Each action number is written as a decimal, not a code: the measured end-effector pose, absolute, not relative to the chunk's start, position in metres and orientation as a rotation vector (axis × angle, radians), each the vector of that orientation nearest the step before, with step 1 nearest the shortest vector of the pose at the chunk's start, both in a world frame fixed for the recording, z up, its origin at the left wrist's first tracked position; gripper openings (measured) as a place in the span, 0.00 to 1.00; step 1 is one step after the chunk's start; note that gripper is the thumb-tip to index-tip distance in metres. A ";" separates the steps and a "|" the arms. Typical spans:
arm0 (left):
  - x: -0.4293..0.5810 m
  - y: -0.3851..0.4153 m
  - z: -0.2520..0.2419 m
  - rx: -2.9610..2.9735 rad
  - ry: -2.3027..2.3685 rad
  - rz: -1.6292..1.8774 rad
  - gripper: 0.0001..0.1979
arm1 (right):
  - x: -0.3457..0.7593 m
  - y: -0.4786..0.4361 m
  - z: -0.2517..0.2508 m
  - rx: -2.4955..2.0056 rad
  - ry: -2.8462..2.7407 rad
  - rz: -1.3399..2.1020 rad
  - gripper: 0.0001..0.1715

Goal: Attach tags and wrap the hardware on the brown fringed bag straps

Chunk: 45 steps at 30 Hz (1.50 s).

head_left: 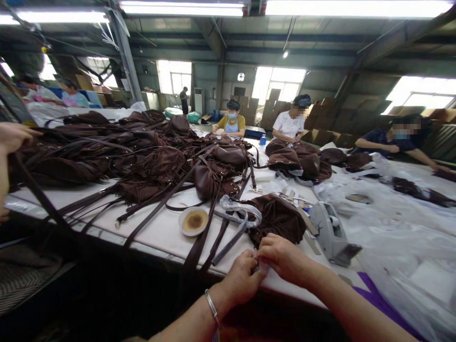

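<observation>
My left hand (241, 281), with a silver bangle on its wrist, is closed at the table's front edge. Its fingertips meet those of my right hand (280, 256), which is pinched as well. What lies between the fingers is small and mostly covered, so I cannot make it out. Just beyond them a dark brown fringed bag (280, 218) rests on the table. A strap partly wrapped in clear plastic (249, 216) loops beside that bag, to its left. Further left, a shallow white dish (185, 231) has a brownish patch in it.
Several brown bags (160, 164) with long straps are heaped across the left and middle. A grey tape dispenser (329, 232) stands right of my hands, by crumpled clear plastic (402, 251). Another person's hand (16, 135) enters at left; co-workers sit across the table.
</observation>
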<state>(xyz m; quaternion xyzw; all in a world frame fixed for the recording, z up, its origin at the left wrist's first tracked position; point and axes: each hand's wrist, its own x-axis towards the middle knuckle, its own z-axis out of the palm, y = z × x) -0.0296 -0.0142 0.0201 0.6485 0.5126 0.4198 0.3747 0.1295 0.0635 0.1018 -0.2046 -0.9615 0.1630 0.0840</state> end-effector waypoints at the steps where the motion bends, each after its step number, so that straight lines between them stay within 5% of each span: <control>1: -0.030 -0.015 0.020 1.659 1.314 1.069 0.13 | 0.128 0.065 0.105 -0.607 -2.894 0.458 0.10; 8: -0.031 -0.017 0.020 1.645 1.312 1.046 0.12 | 0.123 0.070 0.106 -0.580 -2.993 0.377 0.11; 18: -0.031 -0.013 0.012 1.698 1.255 1.115 0.08 | 0.127 0.052 0.068 -0.490 -2.897 -0.159 0.07; 28: -0.029 -0.015 0.012 1.673 1.229 1.091 0.07 | 0.128 0.050 0.085 -0.656 -2.986 0.207 0.13; 33: -0.029 -0.010 -0.001 1.694 1.266 1.098 0.05 | 0.110 0.061 0.091 -0.850 -3.045 0.114 0.05; 45: -0.041 0.010 -0.033 1.856 1.166 0.981 0.14 | 0.112 0.073 0.061 -0.527 -3.222 -0.180 0.04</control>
